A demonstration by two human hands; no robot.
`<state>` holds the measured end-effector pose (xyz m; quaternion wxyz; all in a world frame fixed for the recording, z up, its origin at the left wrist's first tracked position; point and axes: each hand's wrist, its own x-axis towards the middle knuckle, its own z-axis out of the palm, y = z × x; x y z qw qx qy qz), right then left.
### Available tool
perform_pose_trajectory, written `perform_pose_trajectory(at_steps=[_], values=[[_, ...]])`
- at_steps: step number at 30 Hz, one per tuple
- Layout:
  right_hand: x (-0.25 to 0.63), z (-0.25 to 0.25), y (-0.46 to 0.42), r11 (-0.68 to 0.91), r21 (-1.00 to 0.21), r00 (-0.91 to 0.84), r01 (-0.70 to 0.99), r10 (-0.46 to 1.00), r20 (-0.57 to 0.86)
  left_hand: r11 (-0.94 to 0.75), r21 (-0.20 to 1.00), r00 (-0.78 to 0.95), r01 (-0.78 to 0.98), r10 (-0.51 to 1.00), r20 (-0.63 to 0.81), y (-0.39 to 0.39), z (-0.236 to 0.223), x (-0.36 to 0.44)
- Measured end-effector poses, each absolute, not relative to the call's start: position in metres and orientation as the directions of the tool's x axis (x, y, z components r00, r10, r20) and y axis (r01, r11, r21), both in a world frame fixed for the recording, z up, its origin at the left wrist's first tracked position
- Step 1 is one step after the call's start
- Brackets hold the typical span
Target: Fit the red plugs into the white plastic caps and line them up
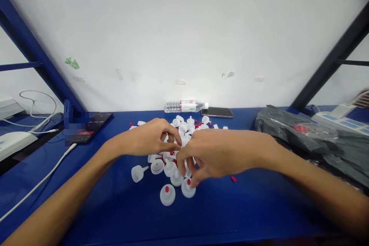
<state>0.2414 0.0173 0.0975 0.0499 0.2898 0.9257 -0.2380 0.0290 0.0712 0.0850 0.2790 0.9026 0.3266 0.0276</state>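
Note:
White plastic nozzle caps [170, 168], some with small red tips, lie in a loose pile on the blue table [123, 211]. Over the pile's left part, my left hand [152, 136] has thumb and index finger pinched together; anything between them is too small to make out. My right hand [215, 153] reaches in from the right, its thumb and curled finger on either side of a red-tipped white nozzle cap [188, 189] at the near edge. Just left of that stands another red-tipped cap [167, 195]. My hands hide the middle of the pile.
At the back lie a clear plastic bottle [186, 106] and a dark phone [217, 112]. Another phone [92, 127] with a white cable [40, 181] is at left. Dark plastic bags [288, 127] cover the right side. One loose red tip [233, 178] lies right of the pile.

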Motion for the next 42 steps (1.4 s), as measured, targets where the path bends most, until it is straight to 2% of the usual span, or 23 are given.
perform_pose_trajectory(at_steps=[4, 10, 13, 17, 21, 29, 33, 42], values=[[0.238, 0.085, 0.022, 0.724, -0.403, -0.829, 0.559, 0.480, -0.287, -0.603, 0.528, 0.770, 0.598, 0.615, -0.170, 0.070, 0.087, 0.027], [0.234, 0.084, 0.016, 0.746, -0.364, -0.830, 0.558, 0.493, -0.262, -0.474, 0.582, 0.751, 0.660, 0.394, -0.530, 0.063, 0.095, 0.019], [0.234, 0.088, 0.012, 0.741, -0.335, -0.812, 0.582, 0.509, -0.284, -0.391, 0.616, 0.727, 0.684, 0.297, -0.619, 0.061, 0.089, 0.021], [0.234, 0.093, 0.008, 0.743, -0.312, -0.804, 0.592, 0.522, -0.283, -0.395, 0.658, 0.763, 0.641, 0.242, -0.599, 0.061, 0.076, 0.026], [0.242, 0.103, 0.011, 0.758, -0.265, -0.803, 0.596, 0.567, -0.184, -0.381, 0.690, 0.785, 0.615, 0.217, -0.580, 0.060, 0.072, 0.029], [0.263, 0.102, 0.040, 0.602, 0.110, -0.599, 0.791, 0.798, -0.065, -0.354, 0.731, 0.809, 0.584, 0.177, -0.561, 0.060, 0.070, 0.027], [0.269, 0.102, 0.048, 0.585, 0.099, -0.585, 0.805, 0.811, -0.026, -0.370, 0.733, 0.819, 0.571, 0.189, -0.542, 0.062, 0.066, 0.029], [0.268, 0.105, 0.045, 0.608, -0.009, -0.604, 0.794, 0.787, -0.122, -0.423, 0.737, 0.849, 0.527, 0.241, -0.470, 0.059, 0.070, 0.033]])
